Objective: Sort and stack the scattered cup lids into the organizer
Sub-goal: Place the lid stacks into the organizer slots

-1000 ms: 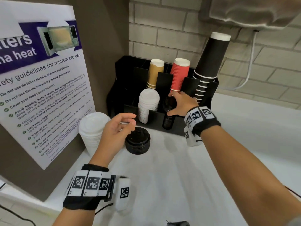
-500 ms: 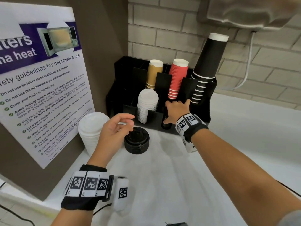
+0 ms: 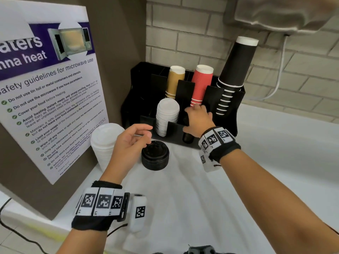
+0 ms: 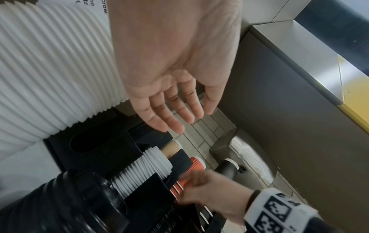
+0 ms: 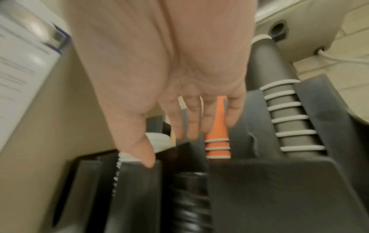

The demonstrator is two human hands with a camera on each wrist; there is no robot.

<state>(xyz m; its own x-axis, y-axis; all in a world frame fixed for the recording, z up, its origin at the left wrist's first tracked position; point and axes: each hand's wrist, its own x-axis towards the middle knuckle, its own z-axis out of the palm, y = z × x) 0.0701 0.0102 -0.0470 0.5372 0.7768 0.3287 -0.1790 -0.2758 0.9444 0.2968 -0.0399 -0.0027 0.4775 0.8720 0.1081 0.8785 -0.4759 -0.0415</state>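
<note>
Now, right hand (image 3: 199, 119): fingers straight, holding nothing, over the organizer (image 3: 227, 114).
Left hand (image 3: 128, 143): fingers loose, holding nothing, in front of the organizer.

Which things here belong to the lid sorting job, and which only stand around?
Belong to the job:
- organizer
- black lid stack
- white lid stack
- white lids in organizer

Standing around:
- microwave poster
- cup stacks

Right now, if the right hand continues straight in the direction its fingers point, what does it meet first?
Probably the red cup stack: the right hand is open and its fingertips point at the stack's lower rings. Depth is unclear.
</note>
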